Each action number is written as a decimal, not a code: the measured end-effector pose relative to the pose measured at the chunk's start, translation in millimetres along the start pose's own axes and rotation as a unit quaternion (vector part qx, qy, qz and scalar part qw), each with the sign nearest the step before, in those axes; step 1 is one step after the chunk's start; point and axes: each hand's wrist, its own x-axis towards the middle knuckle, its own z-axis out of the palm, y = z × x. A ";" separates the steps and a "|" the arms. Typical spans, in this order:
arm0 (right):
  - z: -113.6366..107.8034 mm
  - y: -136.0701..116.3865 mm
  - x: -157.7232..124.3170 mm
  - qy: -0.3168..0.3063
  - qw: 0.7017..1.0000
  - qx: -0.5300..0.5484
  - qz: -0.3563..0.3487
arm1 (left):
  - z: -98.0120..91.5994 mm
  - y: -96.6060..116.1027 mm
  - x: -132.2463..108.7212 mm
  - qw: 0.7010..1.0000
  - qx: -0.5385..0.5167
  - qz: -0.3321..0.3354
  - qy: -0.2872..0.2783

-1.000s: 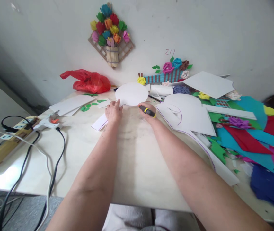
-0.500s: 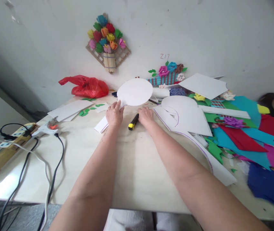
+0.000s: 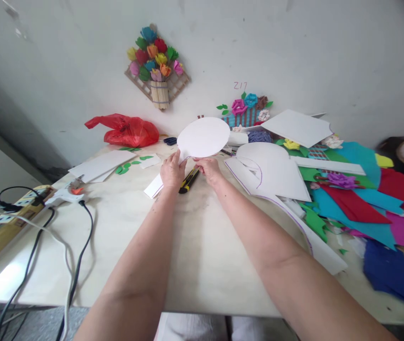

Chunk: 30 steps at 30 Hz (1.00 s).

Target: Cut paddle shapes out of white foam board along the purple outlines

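A flat white oval board cutout with a narrow strip at its lower left is raised in front of me. My left hand is closed round it where the oval meets the strip; the strip's end shows below that hand. My right hand has its fingers closed at the oval's lower edge, fingertips partly hidden. On the table between both hands lies a black and yellow utility knife. Right of my right hand is a larger white board offcut with purple drawn lines.
A red plastic bag and scissor handles are at the back. Coloured sheets pile up on the right. On the left lie white board pieces, green paper leaves, a power strip and cables.
My right hand has come off the table beside the knife and up to the oval's lower edge. The cutout and my left hand have shifted slightly right.
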 end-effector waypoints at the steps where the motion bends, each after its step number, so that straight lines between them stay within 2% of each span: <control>1: 1.2 -3.2 -2.8 0.004 0.998 0.047 0.033 | -0.1 1.2 -0.4 1.000 -0.002 -0.001 0.001; 3: 2.5 -10.1 -9.1 0.022 0.989 0.120 0.086 | 0.2 3.6 -1.1 1.000 -0.006 -0.007 0.002; 8: 2.8 -19.2 -17.7 0.033 0.977 0.176 0.112 | 2.9 9.0 -2.3 1.000 -0.008 -0.019 0.014; 30: 9.8 -19.7 -17.7 0.087 0.960 0.236 0.124 | 1.0 23.4 -9.8 0.999 0.012 -0.025 0.022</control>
